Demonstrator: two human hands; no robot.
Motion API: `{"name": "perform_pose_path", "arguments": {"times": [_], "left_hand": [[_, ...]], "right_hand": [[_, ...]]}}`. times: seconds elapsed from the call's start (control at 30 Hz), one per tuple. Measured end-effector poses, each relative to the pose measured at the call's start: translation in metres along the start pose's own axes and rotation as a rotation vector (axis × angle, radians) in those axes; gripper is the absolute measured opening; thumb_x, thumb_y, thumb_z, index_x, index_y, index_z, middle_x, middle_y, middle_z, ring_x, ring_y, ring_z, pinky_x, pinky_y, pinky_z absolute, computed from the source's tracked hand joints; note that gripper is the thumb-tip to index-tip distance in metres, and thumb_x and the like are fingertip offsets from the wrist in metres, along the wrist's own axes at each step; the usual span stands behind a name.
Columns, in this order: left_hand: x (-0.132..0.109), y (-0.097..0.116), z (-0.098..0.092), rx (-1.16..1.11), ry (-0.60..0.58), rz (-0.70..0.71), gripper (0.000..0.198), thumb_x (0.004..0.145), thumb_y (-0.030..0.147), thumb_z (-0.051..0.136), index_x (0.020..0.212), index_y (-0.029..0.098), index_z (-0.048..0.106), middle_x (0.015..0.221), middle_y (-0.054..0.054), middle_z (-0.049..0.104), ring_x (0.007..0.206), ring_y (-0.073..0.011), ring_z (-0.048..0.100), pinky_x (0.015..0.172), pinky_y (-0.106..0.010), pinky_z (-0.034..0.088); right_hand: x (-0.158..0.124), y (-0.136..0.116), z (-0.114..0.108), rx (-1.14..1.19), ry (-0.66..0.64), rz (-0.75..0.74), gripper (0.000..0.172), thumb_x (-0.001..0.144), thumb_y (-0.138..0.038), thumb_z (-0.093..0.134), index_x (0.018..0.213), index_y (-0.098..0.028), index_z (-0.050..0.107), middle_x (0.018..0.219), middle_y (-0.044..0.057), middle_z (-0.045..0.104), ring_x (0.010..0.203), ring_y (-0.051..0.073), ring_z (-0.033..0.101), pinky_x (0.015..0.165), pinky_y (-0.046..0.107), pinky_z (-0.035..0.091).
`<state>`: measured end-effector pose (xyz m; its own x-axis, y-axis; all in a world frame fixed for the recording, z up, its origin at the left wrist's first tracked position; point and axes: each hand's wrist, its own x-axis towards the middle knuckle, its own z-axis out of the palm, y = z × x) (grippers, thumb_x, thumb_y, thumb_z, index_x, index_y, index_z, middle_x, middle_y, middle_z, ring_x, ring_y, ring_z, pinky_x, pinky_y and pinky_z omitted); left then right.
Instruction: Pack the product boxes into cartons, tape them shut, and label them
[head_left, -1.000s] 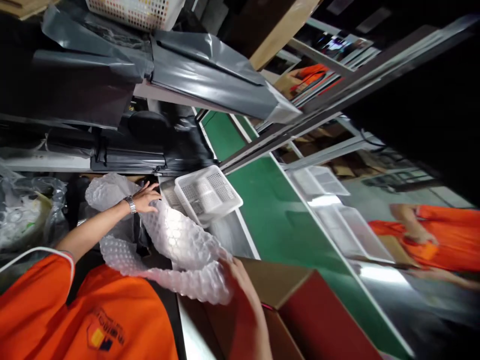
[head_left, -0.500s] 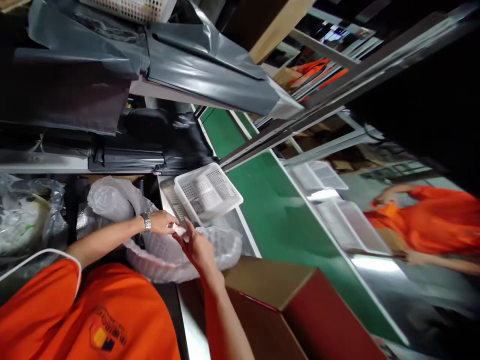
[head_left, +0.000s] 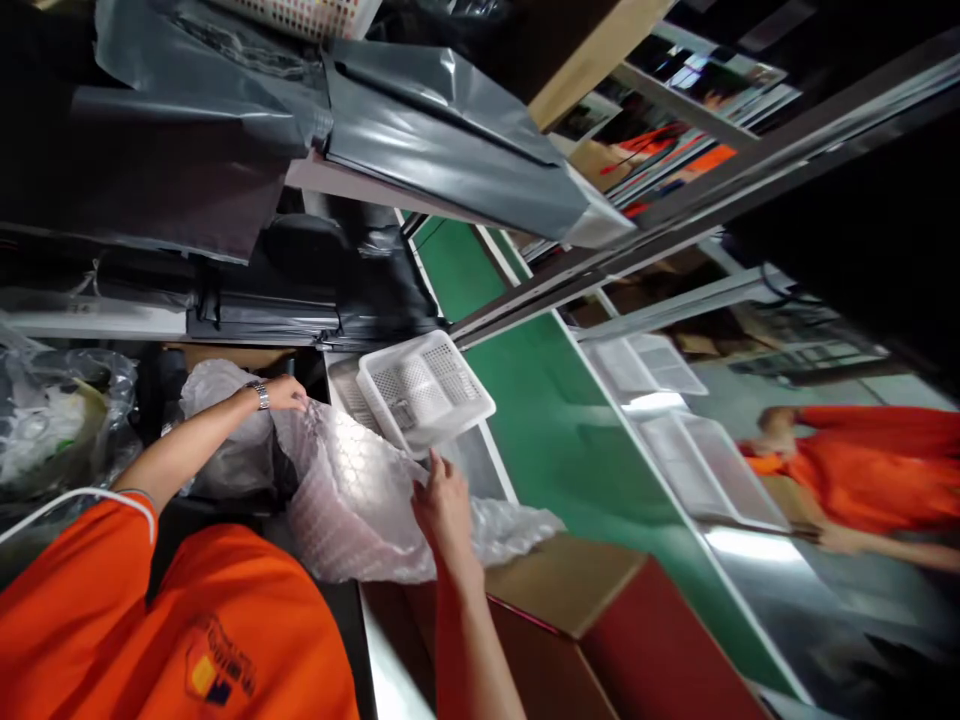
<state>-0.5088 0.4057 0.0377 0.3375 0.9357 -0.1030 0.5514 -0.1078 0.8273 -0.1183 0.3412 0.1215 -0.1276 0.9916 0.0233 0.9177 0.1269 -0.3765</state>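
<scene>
A sheet of bubble wrap (head_left: pixel 360 490) stretches between my two hands, its upper edge pulled fairly straight and its lower part hanging over the work surface. My left hand (head_left: pixel 286 393), with a metal watch on the wrist, pinches the sheet's upper left corner. At the other end of that edge, my right hand (head_left: pixel 444 500) has its fingers closed on the wrap. More wrap trails past the right hand toward a cardboard box. Just beyond the sheet stands a white perforated plastic basket (head_left: pixel 424 390).
The cardboard box (head_left: pixel 570 585) is near my right forearm. Past the basket runs a green conveyor belt (head_left: pixel 555 400). Grey plastic bags (head_left: pixel 450 130) drape over a shelf ahead. Across the belt, white trays (head_left: pixel 712 470) stand by a person in orange (head_left: pixel 870 470).
My hands have moved apart, left hand leftward and right hand rightward, spreading the bubble wrap between them. The small white piece between my fingers earlier is no longer visible.
</scene>
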Motion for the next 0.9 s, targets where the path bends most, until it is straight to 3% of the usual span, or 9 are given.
{"name": "perform_pose_path", "arguments": {"times": [0.1,0.17,0.23,0.3,0.37,0.47,0.57,0.73,0.9], "left_hand": [[0.002,0.007,0.009,-0.027,-0.043,-0.006,0.006,0.084,0.021,0.083,0.081,0.015,0.085,0.070,-0.002,0.076,0.068,-0.0159,0.062,0.067,-0.026,0.040],[0.003,0.013,0.015,-0.039,-0.054,0.006,0.007,0.085,0.020,0.082,0.084,0.015,0.086,0.073,-0.003,0.077,0.069,-0.0163,0.062,0.068,-0.027,0.040],[0.001,0.017,0.021,-0.048,-0.063,0.027,0.006,0.085,0.018,0.081,0.087,0.015,0.087,0.076,-0.004,0.079,0.071,-0.0174,0.064,0.069,-0.027,0.042],[-0.002,0.021,0.024,-0.057,-0.063,0.053,0.010,0.087,0.016,0.078,0.089,0.016,0.087,0.081,-0.005,0.081,0.075,-0.0184,0.066,0.072,-0.027,0.045],[-0.007,0.023,0.026,-0.066,-0.050,0.080,0.014,0.090,0.014,0.074,0.091,0.016,0.088,0.087,-0.006,0.082,0.079,-0.0192,0.068,0.077,-0.028,0.047],[-0.013,0.024,0.028,-0.074,-0.016,0.112,0.012,0.090,0.017,0.076,0.093,0.015,0.088,0.095,-0.009,0.082,0.086,-0.0213,0.070,0.081,-0.030,0.048],[-0.015,0.028,0.036,-0.095,0.007,0.145,0.011,0.090,0.022,0.081,0.095,0.017,0.088,0.096,-0.009,0.082,0.088,-0.0220,0.071,0.084,-0.030,0.049],[-0.016,0.031,0.048,-0.138,0.082,0.120,0.022,0.097,0.018,0.072,0.079,0.017,0.085,0.083,-0.007,0.078,0.081,-0.0194,0.071,0.083,-0.030,0.050],[-0.032,0.001,0.030,-0.164,0.296,-0.062,0.025,0.101,0.017,0.065,0.081,0.013,0.079,0.083,-0.008,0.077,0.080,-0.0188,0.067,0.077,-0.031,0.046]], "right_hand": [[0.006,-0.050,0.014,-0.149,-0.027,-0.221,0.073,0.086,-0.010,0.043,0.158,-0.003,0.052,0.162,0.029,0.055,0.159,0.042,0.041,0.131,0.069,0.024],[0.014,-0.087,0.025,-0.221,-0.124,-0.349,0.071,0.092,-0.011,0.045,0.162,-0.004,0.048,0.166,0.028,0.053,0.162,0.043,0.038,0.133,0.071,0.016],[0.025,-0.113,0.037,-0.225,-0.220,-0.379,0.064,0.099,-0.019,0.050,0.162,-0.007,0.049,0.166,0.026,0.053,0.159,0.042,0.043,0.133,0.067,0.018],[0.037,-0.124,0.047,-0.216,-0.282,-0.349,0.048,0.106,-0.027,0.051,0.149,-0.011,0.063,0.152,0.024,0.067,0.143,0.039,0.060,0.124,0.056,0.036],[0.047,-0.122,0.054,-0.212,-0.321,-0.304,0.033,0.110,-0.032,0.051,0.122,-0.017,0.077,0.120,0.018,0.082,0.112,0.032,0.075,0.101,0.042,0.051],[0.052,-0.111,0.060,-0.192,-0.353,-0.253,0.034,0.112,-0.037,0.049,0.099,-0.023,0.077,0.095,0.010,0.083,0.082,0.024,0.073,0.075,0.032,0.045],[0.051,-0.106,0.065,-0.158,-0.348,-0.227,0.034,0.113,-0.038,0.048,0.101,-0.024,0.076,0.090,0.008,0.081,0.077,0.022,0.069,0.071,0.031,0.040],[0.053,-0.102,0.068,-0.090,-0.336,-0.171,0.038,0.110,-0.044,0.050,0.092,-0.023,0.075,0.076,0.005,0.074,0.070,0.020,0.064,0.066,0.030,0.036],[0.065,-0.062,0.031,-0.042,-0.187,0.011,0.054,0.110,-0.047,0.032,0.080,-0.021,0.068,0.076,0.011,0.073,0.072,0.023,0.064,0.068,0.033,0.043]]}}
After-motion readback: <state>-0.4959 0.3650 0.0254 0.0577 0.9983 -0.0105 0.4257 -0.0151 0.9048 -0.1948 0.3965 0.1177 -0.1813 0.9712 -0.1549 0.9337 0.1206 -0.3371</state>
